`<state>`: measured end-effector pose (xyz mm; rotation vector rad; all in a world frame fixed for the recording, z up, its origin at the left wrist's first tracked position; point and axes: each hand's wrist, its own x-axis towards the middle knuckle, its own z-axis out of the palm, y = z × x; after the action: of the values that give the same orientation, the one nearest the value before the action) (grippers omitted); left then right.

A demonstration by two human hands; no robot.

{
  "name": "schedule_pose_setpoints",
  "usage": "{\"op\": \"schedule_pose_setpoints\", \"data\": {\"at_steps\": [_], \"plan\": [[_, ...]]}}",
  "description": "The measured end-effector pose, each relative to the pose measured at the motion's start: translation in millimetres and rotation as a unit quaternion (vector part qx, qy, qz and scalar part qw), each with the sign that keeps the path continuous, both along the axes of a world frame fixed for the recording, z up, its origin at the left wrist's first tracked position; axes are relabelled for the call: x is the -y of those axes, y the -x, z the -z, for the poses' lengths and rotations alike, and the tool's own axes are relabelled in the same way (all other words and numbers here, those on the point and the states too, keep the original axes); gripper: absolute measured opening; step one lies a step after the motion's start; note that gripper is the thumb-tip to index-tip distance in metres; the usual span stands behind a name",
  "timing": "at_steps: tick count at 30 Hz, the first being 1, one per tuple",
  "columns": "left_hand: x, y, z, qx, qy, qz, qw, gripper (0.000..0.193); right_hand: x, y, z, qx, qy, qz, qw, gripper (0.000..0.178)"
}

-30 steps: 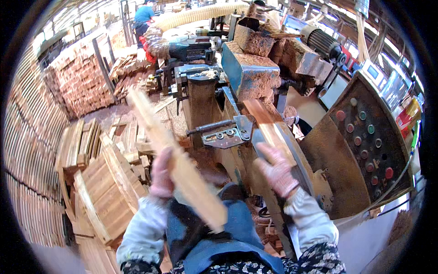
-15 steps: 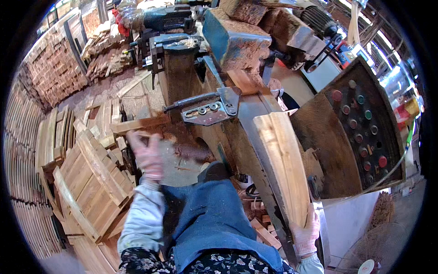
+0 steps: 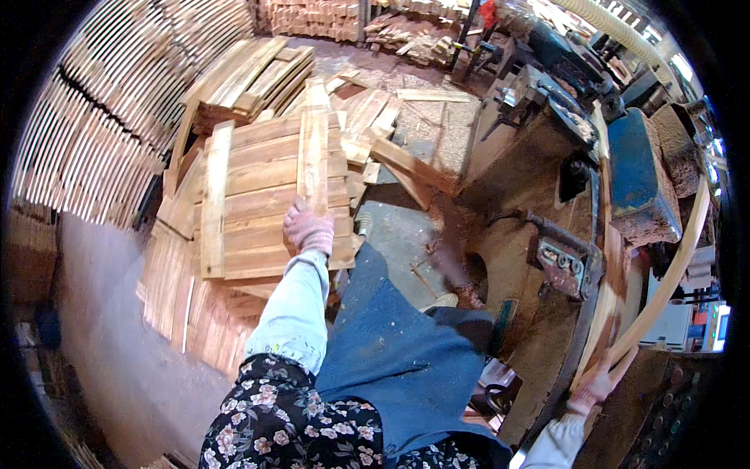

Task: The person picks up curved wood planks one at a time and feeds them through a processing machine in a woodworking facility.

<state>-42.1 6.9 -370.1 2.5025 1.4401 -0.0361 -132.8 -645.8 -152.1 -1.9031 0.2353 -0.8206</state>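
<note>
My left hand (image 3: 308,227), in a pale pinkish knit glove, is closed on the near end of a light wooden plank (image 3: 314,156). That plank lies across a stack of boards (image 3: 262,205) to my left. At the lower right my right hand (image 3: 594,389), gloved the same way, grips the near end of a long pale wooden strip (image 3: 666,285), which slants up and to the right. Beside the strip, a wider reddish board (image 3: 600,332) lies along the machine bed, its near end by my right hand. The fingertips of my right hand are partly blurred.
A woodworking machine (image 3: 519,313) stands to my right, with a metal guide bracket (image 3: 564,267) and a blue sawdust-covered housing (image 3: 642,176). Its dark button panel (image 3: 664,414) is at the lower right. Tall stacked slats (image 3: 86,133) rise at the far left. Offcuts (image 3: 375,117) lie beyond the boards.
The view has swung to the left. My left hand, in mid-air before, has come down onto the plank on the stack. The wood at my right hand now shows a strip angled apart from a board.
</note>
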Motion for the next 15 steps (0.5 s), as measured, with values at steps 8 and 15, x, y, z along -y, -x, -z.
{"op": "schedule_pose_setpoints", "data": {"at_steps": [8, 15], "plan": [[-190, 91, 6, 0.082, -0.11, -0.028, 0.99, 0.109, -5, 139, 11, -0.174, 0.349, 0.118, 0.913, 0.054], [-232, 134, -5, 0.039, 0.028, -0.109, 0.993, 0.109, -64, 266, -36, -0.341, 0.477, 0.046, 0.808, 0.059]]}}
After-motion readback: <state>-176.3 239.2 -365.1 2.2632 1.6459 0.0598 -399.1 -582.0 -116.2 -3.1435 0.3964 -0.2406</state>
